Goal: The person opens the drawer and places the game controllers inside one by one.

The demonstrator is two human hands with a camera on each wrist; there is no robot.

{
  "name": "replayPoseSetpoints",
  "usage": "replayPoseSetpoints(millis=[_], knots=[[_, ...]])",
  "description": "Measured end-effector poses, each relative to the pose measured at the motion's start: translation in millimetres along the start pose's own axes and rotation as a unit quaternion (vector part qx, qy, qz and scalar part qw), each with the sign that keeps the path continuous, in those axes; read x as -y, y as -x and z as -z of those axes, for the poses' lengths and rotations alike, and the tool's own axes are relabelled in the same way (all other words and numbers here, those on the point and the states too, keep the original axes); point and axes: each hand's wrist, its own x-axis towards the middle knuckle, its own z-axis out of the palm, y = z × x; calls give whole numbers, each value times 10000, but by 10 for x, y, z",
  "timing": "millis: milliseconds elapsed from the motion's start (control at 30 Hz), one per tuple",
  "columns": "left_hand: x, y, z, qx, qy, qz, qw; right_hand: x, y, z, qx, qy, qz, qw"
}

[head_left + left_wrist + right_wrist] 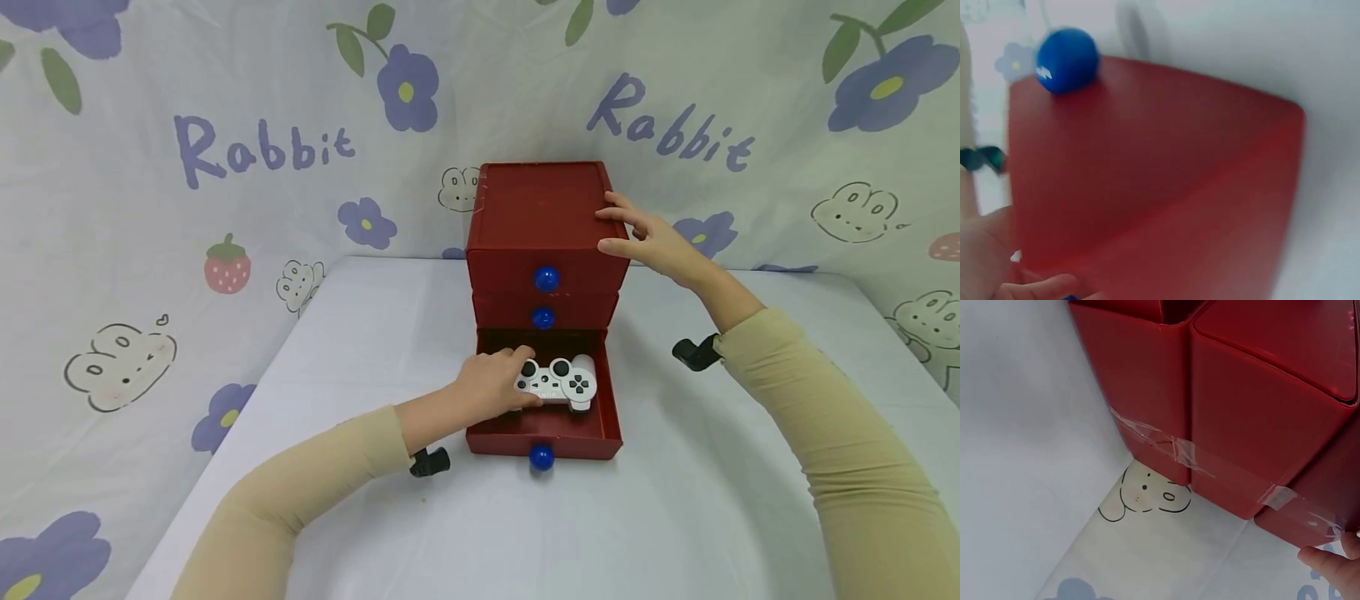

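Observation:
A red drawer cabinet (543, 208) with blue knobs stands on the white table, its bottom drawer (611, 425) pulled out. In that drawer lies a white game controller (551, 383). My left hand (491, 387) grips the controller's left end, thumb and fingers on either side, covering that end. The left wrist view has the drawer's red outside (1147, 169) and blue knob (1067, 60) hiding the controller. With fingers spread, my right hand (656, 242) rests on the cabinet's upper right edge. Its fingers (1332, 569) show at the lower right corner of the right wrist view.
Clear tape (1185, 453) runs across the cabinet's side. Behind it hangs a white cloth (270, 67) with flowers, rabbits and lettering. The white tabletop (375, 333) extends to both sides. Small black cameras (697, 353) are worn at the wrists.

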Motion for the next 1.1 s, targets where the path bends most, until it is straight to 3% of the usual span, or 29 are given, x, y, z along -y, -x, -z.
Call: replayPoseSetpoints(millis=[300, 500, 600, 700, 833, 900, 1100], knots=[[-268, 394, 95, -382, 82, -950, 9947, -10, 8, 2, -16, -9, 19, 10000], [-379, 604, 1, -1003, -111, -1942, 9758, -18, 15, 5, 4, -31, 35, 10000], [-416, 684, -65, -1148, -169, -2208, 9684, -16, 22, 11, 7, -50, 42, 10000], [-433, 730, -127, -882, -146, -2177, 9719, -8, 22, 15, 2, -61, 36, 10000], [-410, 729, -224, -134, 70, -1667, 9859, -2, 21, 11, 7, -40, 25, 10000], [-387, 714, -277, 70, 209, -1429, 9895, -1, 20, 6, 15, -30, 28, 10000], [-343, 665, -403, -51, 534, -1314, 9899, -4, 23, 4, 30, -48, 39, 10000]])
